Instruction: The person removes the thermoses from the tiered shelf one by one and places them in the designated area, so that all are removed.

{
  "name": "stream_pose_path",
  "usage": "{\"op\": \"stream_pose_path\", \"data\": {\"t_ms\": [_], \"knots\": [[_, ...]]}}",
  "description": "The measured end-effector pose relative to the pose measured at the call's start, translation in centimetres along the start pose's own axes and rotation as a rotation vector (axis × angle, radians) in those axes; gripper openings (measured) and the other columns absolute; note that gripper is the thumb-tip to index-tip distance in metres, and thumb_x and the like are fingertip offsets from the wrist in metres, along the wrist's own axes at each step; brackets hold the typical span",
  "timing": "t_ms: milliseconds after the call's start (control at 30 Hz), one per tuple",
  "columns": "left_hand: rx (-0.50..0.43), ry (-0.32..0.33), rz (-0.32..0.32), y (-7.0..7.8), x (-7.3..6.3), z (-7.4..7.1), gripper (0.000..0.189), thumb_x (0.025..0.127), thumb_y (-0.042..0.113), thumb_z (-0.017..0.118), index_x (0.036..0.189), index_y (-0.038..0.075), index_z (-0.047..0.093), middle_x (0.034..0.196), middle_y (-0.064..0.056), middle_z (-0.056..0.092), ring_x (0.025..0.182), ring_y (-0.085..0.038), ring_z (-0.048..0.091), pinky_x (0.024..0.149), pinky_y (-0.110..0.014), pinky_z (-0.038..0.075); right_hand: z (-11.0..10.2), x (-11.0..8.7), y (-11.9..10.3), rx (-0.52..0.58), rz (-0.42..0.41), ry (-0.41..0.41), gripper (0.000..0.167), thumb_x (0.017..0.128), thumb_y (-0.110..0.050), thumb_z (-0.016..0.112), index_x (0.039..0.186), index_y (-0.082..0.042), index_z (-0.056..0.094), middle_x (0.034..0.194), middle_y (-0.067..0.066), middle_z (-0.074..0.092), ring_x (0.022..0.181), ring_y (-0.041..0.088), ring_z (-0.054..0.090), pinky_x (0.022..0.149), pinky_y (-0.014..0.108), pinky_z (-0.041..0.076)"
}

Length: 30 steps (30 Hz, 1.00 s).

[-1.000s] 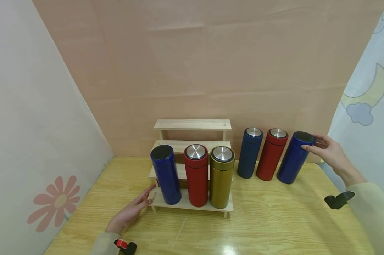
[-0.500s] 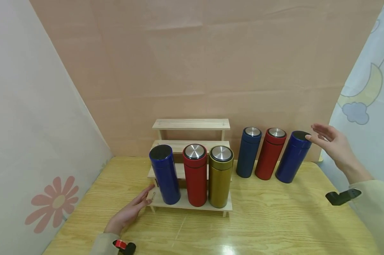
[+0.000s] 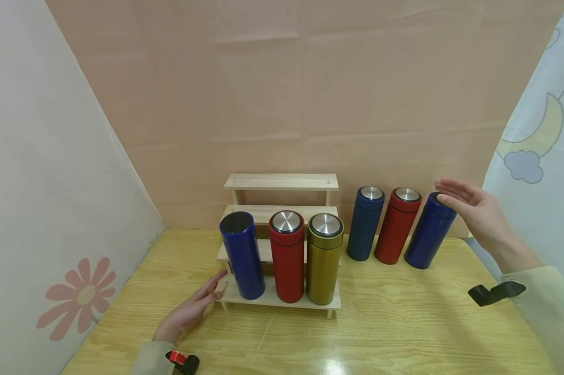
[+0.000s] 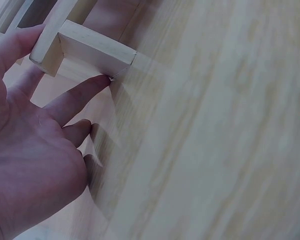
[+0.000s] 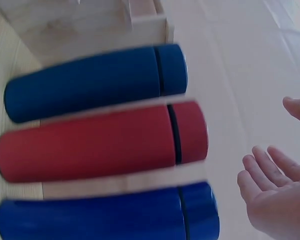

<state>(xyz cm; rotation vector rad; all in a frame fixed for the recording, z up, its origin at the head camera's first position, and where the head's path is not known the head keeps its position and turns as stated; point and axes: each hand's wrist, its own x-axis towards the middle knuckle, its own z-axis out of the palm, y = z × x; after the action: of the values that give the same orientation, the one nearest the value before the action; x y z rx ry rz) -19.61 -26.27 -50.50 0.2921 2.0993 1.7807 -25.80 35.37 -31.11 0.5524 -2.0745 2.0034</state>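
My left hand holds the left end of the lowest board of a stepped wooden display shelf. In the left wrist view its thumb lies against the board and the index finger passes behind it. On the lowest step stand a blue thermos bottle, a red thermos and a gold thermos. Right of the shelf stand a dark blue thermos, another red thermos and another blue thermos. My right hand hovers over that last blue lid, fingers extended, holding nothing.
The wooden table stretches in front of the shelf and bottles. A beige cloth backdrop rises behind them. Pale printed side panels stand left, with a flower, and right, with a moon and cloud.
My right hand has let go of the rightmost blue thermos, lifted off, then shifted left above its lid. That thermos stays standing. My left hand has not moved.
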Motion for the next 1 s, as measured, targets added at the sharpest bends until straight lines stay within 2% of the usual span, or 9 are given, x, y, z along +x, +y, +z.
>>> {"op": "stream_pose_path", "data": {"t_ms": [267, 733, 1000], "knots": [[0.002, -0.005, 0.016, -0.1, 0.0, -0.1, 0.063, 0.104, 0.020, 0.044, 0.157, 0.017, 0.010, 0.160, -0.011, -0.010, 0.142, -0.037, -0.017, 0.102, -0.070, -0.010, 3.5, -0.2, -0.9, 0.092, 0.011, -0.083, 0.041, 0.097, 0.007, 0.050, 0.136, -0.007, 0.052, 0.127, -0.001, 0.062, 0.117, 0.007, 0.054, 0.092, 0.013, 0.040], [0.003, -0.004, 0.017, -0.3, 0.0, -0.2, 0.063, 0.104, 0.020, 0.044, 0.157, 0.018, 0.010, 0.160, -0.010, -0.010, 0.142, -0.036, -0.017, 0.102, -0.070, -0.009, 9.0, -0.8, -1.3, -0.102, 0.004, -0.237, 0.041, 0.098, -0.003, 0.055, 0.138, 0.000, 0.047, 0.130, 0.001, 0.060, 0.117, 0.007, 0.055, 0.092, 0.016, 0.043], [-0.002, 0.000, 0.019, -0.3, -0.1, 0.0, 0.063, 0.104, 0.020, 0.045, 0.157, 0.018, 0.010, 0.160, -0.009, -0.009, 0.142, -0.036, -0.017, 0.103, -0.069, -0.009, 12.1, -1.5, -0.9, -0.086, -0.006, -0.342, 0.042, 0.097, -0.002, 0.055, 0.139, 0.001, 0.046, 0.135, 0.006, 0.057, 0.121, 0.011, 0.054, 0.093, 0.022, 0.045]]}}
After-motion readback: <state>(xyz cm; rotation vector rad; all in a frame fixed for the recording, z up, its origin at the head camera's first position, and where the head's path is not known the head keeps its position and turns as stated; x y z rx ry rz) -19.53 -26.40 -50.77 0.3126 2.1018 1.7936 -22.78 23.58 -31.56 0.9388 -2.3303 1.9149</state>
